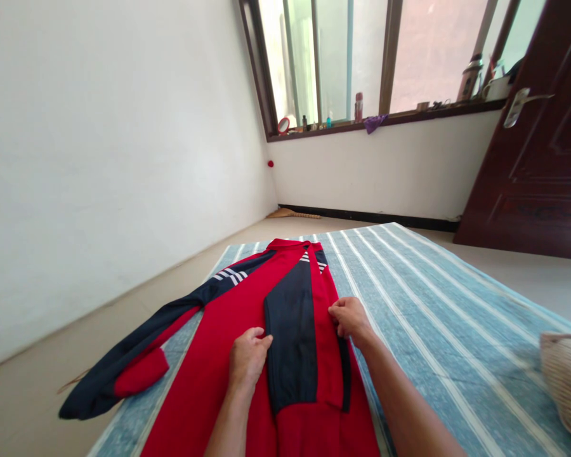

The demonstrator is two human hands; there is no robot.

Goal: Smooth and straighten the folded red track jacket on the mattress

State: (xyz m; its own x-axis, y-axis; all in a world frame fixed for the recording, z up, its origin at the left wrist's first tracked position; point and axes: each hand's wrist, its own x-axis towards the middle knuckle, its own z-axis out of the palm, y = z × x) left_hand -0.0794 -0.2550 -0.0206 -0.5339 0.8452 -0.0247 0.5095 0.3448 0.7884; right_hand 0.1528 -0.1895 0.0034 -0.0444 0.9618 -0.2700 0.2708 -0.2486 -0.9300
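A red and navy jacket [223,330] with white stripes on its shoulders lies spread on a bed, collar toward the far end. One of its sleeves is folded inward over the body, its navy panel [292,330] running down toward me. At that sleeve's left edge my left hand [249,358] is closed, thumb and forefinger at the fabric. My right hand [351,319] pinches the cloth along the right edge of the same sleeve. The other sleeve [143,339] stretches out to the left, its red cuff turned back and its end over the bed's edge.
Blue-and-white striped bedding [433,324] extends to the right, with a beige textured bundle [568,381] on it. A white wall [124,127] stands left. Ahead, bottles and small items line the windowsill [333,130]; a brown door [537,171] stands right. A broom [290,214] lies on the floor.
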